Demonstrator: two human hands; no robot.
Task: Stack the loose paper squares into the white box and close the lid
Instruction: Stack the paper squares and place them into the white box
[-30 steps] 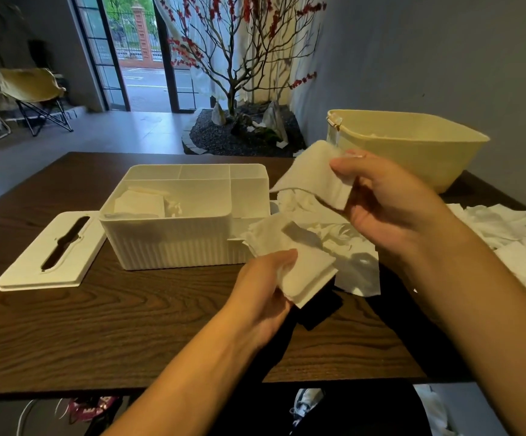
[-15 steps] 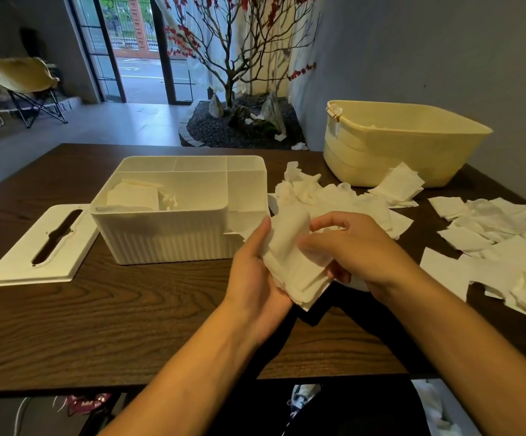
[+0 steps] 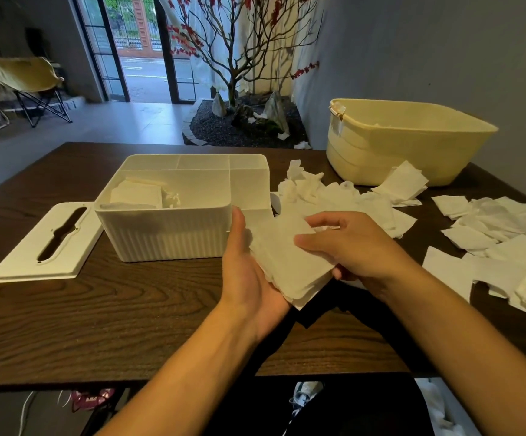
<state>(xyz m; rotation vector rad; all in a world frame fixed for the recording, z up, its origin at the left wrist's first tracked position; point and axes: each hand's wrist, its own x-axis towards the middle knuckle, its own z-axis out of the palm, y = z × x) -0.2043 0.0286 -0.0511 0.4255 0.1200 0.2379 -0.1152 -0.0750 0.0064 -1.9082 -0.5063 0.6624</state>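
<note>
Both hands, left hand (image 3: 249, 278) and right hand (image 3: 354, 250), grip the paper stack (image 3: 290, 259); probably square its edges before lowering it into the white box (image 3: 167, 234).

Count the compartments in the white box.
4 in the white box: one large front compartment holding stacked paper squares, two small ones along the back, one tall one on the right.

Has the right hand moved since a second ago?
Yes. The right hand has come down and toward the person, from up near the yellow tub's corner to the paper stack beside the white box.
</note>
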